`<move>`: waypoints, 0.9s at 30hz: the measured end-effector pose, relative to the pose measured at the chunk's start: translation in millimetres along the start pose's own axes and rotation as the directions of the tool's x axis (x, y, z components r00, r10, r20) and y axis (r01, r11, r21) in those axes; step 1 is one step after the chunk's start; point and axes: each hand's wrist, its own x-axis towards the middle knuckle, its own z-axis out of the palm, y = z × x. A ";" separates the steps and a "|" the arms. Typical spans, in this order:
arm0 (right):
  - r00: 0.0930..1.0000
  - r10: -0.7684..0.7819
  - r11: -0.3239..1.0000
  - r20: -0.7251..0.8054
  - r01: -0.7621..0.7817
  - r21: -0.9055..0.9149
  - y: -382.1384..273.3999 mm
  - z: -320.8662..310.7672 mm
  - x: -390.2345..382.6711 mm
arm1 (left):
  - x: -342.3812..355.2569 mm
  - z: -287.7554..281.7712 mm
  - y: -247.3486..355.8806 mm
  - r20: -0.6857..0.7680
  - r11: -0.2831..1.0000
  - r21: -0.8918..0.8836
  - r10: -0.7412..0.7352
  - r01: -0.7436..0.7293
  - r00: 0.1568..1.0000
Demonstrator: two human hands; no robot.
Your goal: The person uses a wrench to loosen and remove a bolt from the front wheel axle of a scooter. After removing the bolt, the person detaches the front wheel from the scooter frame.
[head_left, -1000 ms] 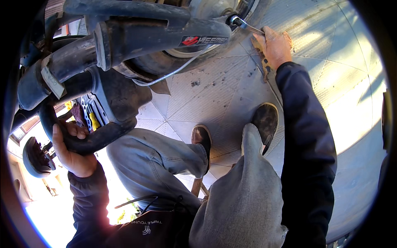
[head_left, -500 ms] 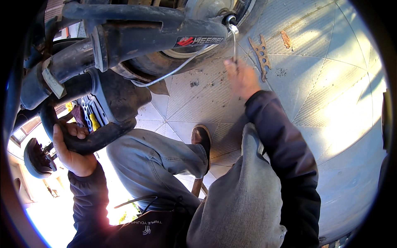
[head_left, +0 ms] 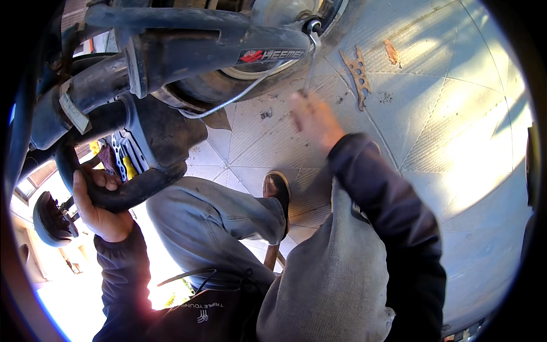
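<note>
"Two things are at the hands, toward opposite ends of the thick black arm. How would they handle?"

"The curved bar, below the arm's left end, looks heavy and rigid; its bend suits a full palm. The left hand has its fingers wrapped around there. The wrench, at the arm's right end, should be light, stiff and tough, perhaps slippery if greasy. Take it by its free end."

"And the right hand?"

"Blurred at that free end, fingers part-curled; I can't tell whether it grips."

"Their looks?"

"The bar is black, thick, dully shiny. The wrench is slim and silvery, its ring head at a dark fitting."
</note>
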 end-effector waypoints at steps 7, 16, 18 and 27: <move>0.966 -0.009 0.881 0.258 -0.114 0.459 -35.2 -36.5 -30.9 | 0.7 -2.3 -0.4 -0.023 1.000 0.000 0.005 -0.005 1.000; 0.650 -0.753 0.399 -0.100 0.330 -0.856 -1.4 -154.9 40.4 | 0.7 2.2 -0.5 0.004 0.999 0.026 0.029 -0.030 1.000; 0.722 -0.691 0.296 -0.039 0.233 -0.926 -31.7 -170.7 46.4 | 1.7 -0.4 -1.0 0.005 1.000 0.022 0.020 -0.020 1.000; 0.948 -0.048 0.947 -0.315 0.143 0.288 62.1 -13.1 7.3 | 2.0 -0.6 -2.1 0.000 1.000 0.016 0.015 -0.015 1.000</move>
